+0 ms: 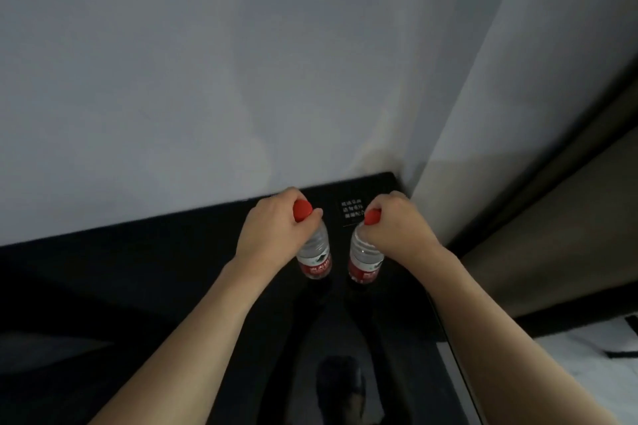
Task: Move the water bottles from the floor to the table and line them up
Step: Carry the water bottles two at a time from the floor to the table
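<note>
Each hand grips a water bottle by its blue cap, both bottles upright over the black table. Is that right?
Not quite: the caps are red, as the head view shows. The left hand and right hand each grip an upright bottle, left and right, over the black table.

Plain grey-white wall (207,62) fills upper view, dim even light, faint shadows on it. Glossy black desk (121,272) butts against wall, surface reflective. Small white-text label (352,213) on desk near corner. Pale curtain (511,97) hangs right. Beige floor (552,269) beyond desk's right edge.
</note>
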